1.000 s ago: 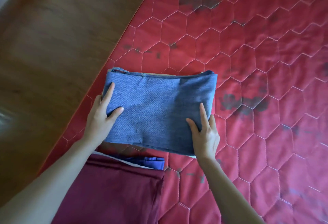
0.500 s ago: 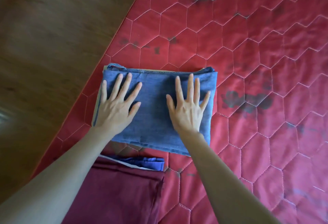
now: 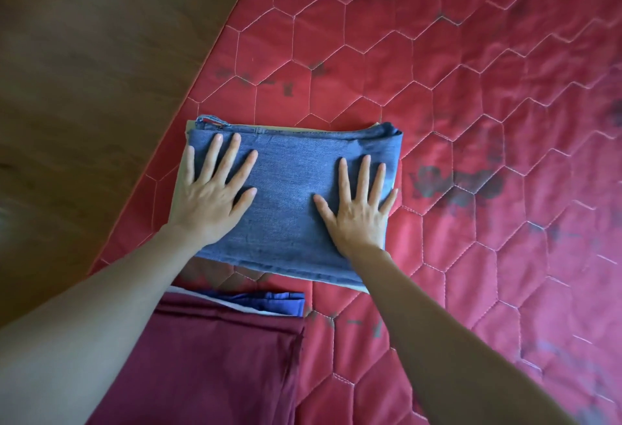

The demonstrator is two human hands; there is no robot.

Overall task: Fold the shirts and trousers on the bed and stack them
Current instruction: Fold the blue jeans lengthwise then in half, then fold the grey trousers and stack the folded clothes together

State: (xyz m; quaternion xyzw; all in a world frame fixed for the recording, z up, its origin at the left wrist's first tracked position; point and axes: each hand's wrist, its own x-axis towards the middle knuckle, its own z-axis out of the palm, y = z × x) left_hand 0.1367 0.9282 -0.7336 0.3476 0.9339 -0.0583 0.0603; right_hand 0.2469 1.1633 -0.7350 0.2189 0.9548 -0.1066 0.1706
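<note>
Hands lie flat with fingers spread, left hand (image 3: 210,195) and right hand (image 3: 358,205) pressing folded jeans (image 3: 289,209) on the bed (image 3: 471,121); maroon garment (image 3: 208,364) lies just below the left wrist

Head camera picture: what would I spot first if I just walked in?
Probably the two hands, left hand and right hand, pressing flat with spread fingers on the folded blue jeans in the middle. Around them spreads the red quilted bed cover with its hexagon stitching, and a dark red folded garment lies nearer, bottom left.
</note>
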